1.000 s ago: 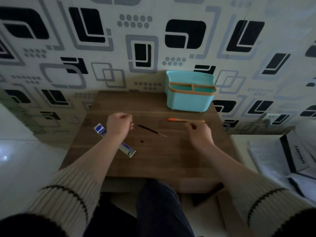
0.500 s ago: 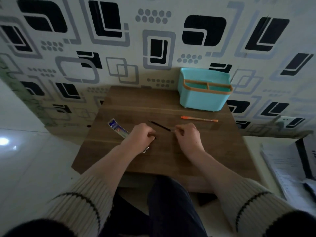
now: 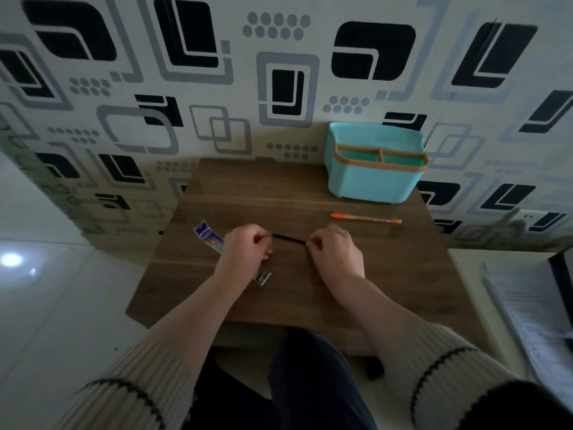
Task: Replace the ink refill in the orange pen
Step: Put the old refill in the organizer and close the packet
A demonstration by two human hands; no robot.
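Observation:
A thin black ink refill (image 3: 288,239) spans the gap between my two hands above the wooden table (image 3: 387,274). My left hand (image 3: 246,248) pinches its left end and my right hand (image 3: 336,249) pinches its right end. The orange pen (image 3: 366,218) lies flat on the table beyond my right hand, untouched, in front of the organiser. A blue and clear refill packet (image 3: 210,238) lies on the table, partly hidden under my left hand and wrist.
A teal desk organiser (image 3: 372,181) with an orange rim stands at the back right of the table against the patterned wall. Papers (image 3: 533,305) lie on a surface to the right. White floor tiles lie left of the table.
My right hand left the spot by the orange pen and came to the black refill. My left hand moved right over the packet. Both hands now hold the refill's ends.

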